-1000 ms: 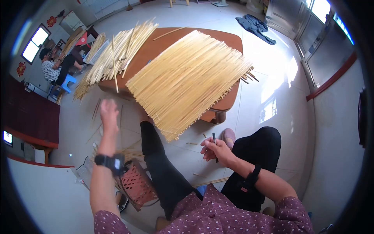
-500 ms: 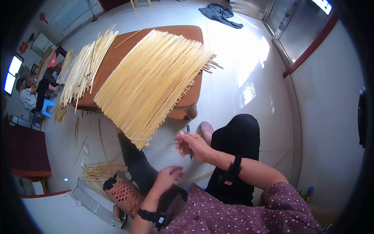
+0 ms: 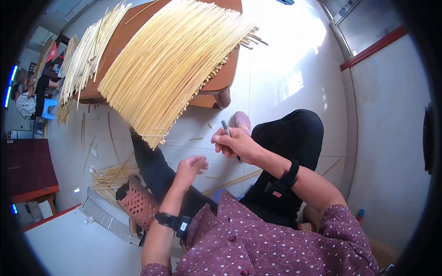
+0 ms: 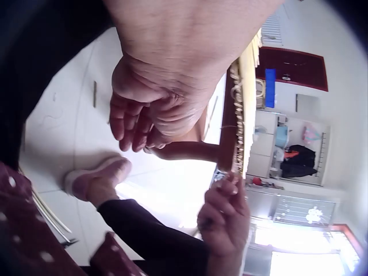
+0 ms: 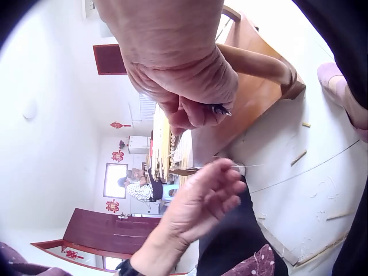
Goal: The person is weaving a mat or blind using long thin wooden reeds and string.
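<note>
A mat of pale straw-coloured sticks [image 3: 170,60], bound side by side with thread, lies across a brown table [image 3: 221,83], its near corner jutting past the edge. My right hand [image 3: 237,143] grips a slim dark pen-like tool [image 3: 225,126] in front of that corner; its dark tip [image 5: 220,109] pokes out of the curled fingers in the right wrist view. My left hand [image 3: 189,170] hovers over the left thigh with relaxed fingers, holding nothing. A thin pale thread [image 5: 247,166] runs past the left fingertips in the right wrist view.
Loose sticks [image 3: 87,55] are piled at the table's left. A reddish woven basket [image 3: 138,202] and more sticks [image 3: 108,179] are on the floor by my left leg. Small offcuts [image 3: 195,139] lie under the mat's corner. Another person [image 3: 26,103] sits far left near a blue stool [image 3: 49,109].
My left hand has come back from far out at the left to beside the right hand. The right hand keeps hold of the dark tool. The head view has shifted and tilted lower.
</note>
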Action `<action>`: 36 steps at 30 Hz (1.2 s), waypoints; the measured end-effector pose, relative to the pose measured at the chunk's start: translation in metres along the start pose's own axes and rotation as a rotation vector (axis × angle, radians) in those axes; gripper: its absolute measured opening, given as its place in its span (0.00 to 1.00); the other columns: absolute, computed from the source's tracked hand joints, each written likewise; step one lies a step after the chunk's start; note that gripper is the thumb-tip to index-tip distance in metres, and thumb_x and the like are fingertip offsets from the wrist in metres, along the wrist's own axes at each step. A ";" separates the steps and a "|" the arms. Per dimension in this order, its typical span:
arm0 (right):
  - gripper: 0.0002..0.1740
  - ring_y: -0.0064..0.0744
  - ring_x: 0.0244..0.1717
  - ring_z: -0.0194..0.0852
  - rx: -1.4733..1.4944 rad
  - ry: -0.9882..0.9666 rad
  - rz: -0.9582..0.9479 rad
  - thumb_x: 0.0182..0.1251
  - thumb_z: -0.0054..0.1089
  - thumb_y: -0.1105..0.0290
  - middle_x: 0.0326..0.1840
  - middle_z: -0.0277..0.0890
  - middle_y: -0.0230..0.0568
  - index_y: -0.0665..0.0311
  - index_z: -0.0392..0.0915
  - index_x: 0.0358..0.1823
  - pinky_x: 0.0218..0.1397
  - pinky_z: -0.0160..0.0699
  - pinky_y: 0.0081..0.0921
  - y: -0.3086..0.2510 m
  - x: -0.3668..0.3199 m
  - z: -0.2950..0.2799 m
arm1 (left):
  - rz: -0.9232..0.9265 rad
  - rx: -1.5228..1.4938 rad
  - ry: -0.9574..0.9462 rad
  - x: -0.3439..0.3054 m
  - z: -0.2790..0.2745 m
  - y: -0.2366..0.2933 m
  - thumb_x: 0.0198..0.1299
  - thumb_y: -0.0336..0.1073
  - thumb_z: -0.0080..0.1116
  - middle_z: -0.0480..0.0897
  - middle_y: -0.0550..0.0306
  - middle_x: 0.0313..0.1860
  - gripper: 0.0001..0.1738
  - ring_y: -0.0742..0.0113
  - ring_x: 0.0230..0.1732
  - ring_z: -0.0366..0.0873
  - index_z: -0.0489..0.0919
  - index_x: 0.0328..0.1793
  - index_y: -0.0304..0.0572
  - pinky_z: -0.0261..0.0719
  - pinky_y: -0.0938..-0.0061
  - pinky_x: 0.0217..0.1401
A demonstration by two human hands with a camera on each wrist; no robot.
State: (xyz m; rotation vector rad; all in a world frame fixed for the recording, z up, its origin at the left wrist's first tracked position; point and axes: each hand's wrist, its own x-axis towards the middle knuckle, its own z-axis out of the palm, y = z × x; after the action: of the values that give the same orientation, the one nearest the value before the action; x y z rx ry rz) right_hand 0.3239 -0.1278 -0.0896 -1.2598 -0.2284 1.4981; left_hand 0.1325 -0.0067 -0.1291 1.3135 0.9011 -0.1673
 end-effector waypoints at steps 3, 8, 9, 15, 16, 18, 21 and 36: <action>0.09 0.14 0.18 0.63 -0.199 -0.060 -0.007 0.68 0.53 0.65 0.25 0.75 0.30 0.63 0.75 0.38 0.20 0.59 0.14 0.002 0.000 0.006 | 0.213 -0.129 0.117 -0.009 0.012 0.040 0.63 0.37 0.56 0.81 0.58 0.34 0.15 0.74 0.33 0.79 0.78 0.50 0.34 0.74 0.81 0.37; 0.10 0.20 0.19 0.66 -0.487 -0.262 -0.029 0.65 0.51 0.68 0.24 0.77 0.35 0.68 0.76 0.38 0.22 0.68 0.21 0.003 -0.007 0.019 | 0.348 -0.152 0.083 -0.015 0.024 0.067 0.62 0.36 0.58 0.80 0.62 0.31 0.12 0.80 0.29 0.73 0.79 0.46 0.34 0.70 0.84 0.34; 0.10 0.21 0.20 0.68 -0.558 -0.289 0.016 0.64 0.52 0.67 0.25 0.77 0.35 0.67 0.76 0.38 0.24 0.69 0.21 0.003 -0.005 0.020 | 0.327 -0.094 0.035 -0.013 0.021 0.061 0.63 0.36 0.58 0.80 0.62 0.32 0.12 0.81 0.29 0.73 0.79 0.47 0.34 0.70 0.85 0.33; 0.14 0.23 0.23 0.73 -0.597 -0.232 0.021 0.64 0.52 0.63 0.28 0.78 0.37 0.68 0.76 0.38 0.25 0.72 0.21 0.004 -0.009 0.018 | 0.212 -0.134 0.040 -0.023 0.006 0.041 0.63 0.38 0.58 0.80 0.61 0.34 0.17 0.79 0.31 0.75 0.76 0.53 0.33 0.72 0.84 0.34; 0.14 0.23 0.23 0.73 -0.625 -0.190 0.031 0.65 0.51 0.64 0.27 0.78 0.37 0.69 0.76 0.38 0.26 0.72 0.21 0.002 -0.010 0.019 | 0.190 -0.196 0.050 -0.028 0.003 0.040 0.63 0.39 0.58 0.81 0.59 0.34 0.19 0.77 0.32 0.76 0.76 0.54 0.33 0.73 0.84 0.35; 0.14 0.24 0.23 0.73 -0.567 -0.068 -0.091 0.67 0.49 0.65 0.28 0.78 0.37 0.69 0.76 0.39 0.26 0.72 0.20 0.007 -0.009 0.010 | 0.171 -0.136 0.043 -0.031 -0.008 0.031 0.62 0.44 0.58 0.81 0.57 0.37 0.22 0.76 0.34 0.77 0.75 0.56 0.35 0.73 0.84 0.35; 0.15 0.25 0.25 0.75 -0.454 0.038 -0.188 0.68 0.49 0.64 0.31 0.78 0.39 0.70 0.75 0.44 0.29 0.75 0.20 0.000 -0.013 0.002 | 0.069 0.070 0.068 -0.024 -0.026 -0.002 0.63 0.43 0.57 0.81 0.58 0.37 0.20 0.75 0.34 0.78 0.76 0.54 0.36 0.74 0.83 0.36; 0.16 0.28 0.29 0.79 -0.059 0.078 0.036 0.73 0.43 0.63 0.33 0.77 0.42 0.70 0.74 0.44 0.34 0.83 0.23 -0.003 -0.011 0.012 | 0.245 -0.912 0.032 0.009 -0.053 0.021 0.62 0.48 0.58 0.67 0.47 0.65 0.32 0.54 0.68 0.64 0.62 0.66 0.40 0.68 0.61 0.67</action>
State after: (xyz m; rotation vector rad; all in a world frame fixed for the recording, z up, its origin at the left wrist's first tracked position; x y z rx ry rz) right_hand 0.3139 -0.1299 -0.0759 -1.3735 -0.2007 1.4785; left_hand 0.1256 0.0499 -0.1175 0.5570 0.6952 0.4207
